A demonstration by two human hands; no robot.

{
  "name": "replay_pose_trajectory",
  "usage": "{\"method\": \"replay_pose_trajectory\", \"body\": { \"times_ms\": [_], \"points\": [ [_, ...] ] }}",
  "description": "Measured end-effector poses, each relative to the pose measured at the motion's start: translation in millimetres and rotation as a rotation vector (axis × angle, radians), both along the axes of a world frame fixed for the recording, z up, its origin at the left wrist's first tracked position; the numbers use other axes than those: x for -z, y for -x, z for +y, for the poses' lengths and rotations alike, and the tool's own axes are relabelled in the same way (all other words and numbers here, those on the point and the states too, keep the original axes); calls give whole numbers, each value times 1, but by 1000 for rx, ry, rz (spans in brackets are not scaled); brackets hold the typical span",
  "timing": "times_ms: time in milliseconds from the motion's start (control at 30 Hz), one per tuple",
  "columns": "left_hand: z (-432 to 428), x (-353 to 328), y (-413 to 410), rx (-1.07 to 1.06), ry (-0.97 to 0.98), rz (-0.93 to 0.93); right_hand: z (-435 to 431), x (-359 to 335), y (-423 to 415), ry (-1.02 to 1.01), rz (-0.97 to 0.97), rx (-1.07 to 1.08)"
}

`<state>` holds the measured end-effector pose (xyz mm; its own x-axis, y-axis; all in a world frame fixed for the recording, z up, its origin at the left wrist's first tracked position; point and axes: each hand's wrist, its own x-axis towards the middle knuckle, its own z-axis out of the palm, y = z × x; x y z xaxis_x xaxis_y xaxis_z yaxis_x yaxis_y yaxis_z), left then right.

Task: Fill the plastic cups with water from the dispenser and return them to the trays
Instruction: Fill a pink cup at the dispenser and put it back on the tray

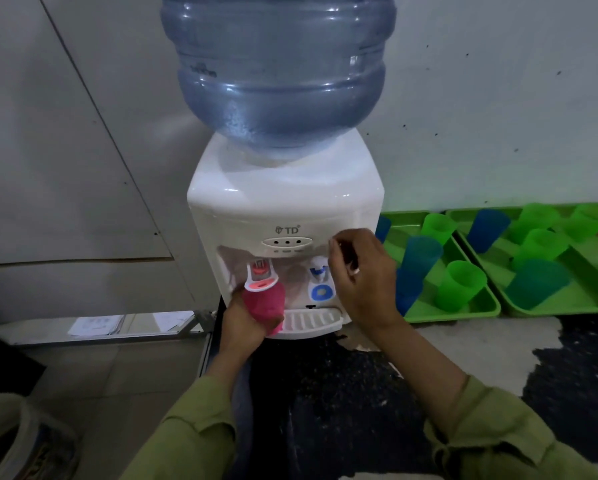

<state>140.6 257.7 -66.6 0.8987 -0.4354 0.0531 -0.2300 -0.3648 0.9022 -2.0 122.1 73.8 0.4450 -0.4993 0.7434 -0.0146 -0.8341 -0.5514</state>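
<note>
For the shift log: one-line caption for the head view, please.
Left hand holds a pink cup under the red tap of the dispenser; right hand hovers by the blue tap.

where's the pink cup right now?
Head view, left of centre: the left hand holds the pink cup up against the red tap lever of the dispenser, at the left end of the drip tray.
</note>
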Motion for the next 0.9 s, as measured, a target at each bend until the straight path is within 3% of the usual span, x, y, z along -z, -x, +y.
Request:
{"method": "replay_pose_trajectory", "body": {
  "times_ms": [100,300,433,900],
  "points": [
    [-1,-2,0,-1,-34,-4,-22,-18,-7,96,-95,77],
    [-3,-4,2,-43,-45,-29,-52,-31,-37,28,97,75],
    [-4,-2,1,-44,-38,-30,-52,-24,-42,2,21,11],
    [-5,0,5,-58,-20,-39,-47,-22,-52,77,-81,109]
  ]
}}
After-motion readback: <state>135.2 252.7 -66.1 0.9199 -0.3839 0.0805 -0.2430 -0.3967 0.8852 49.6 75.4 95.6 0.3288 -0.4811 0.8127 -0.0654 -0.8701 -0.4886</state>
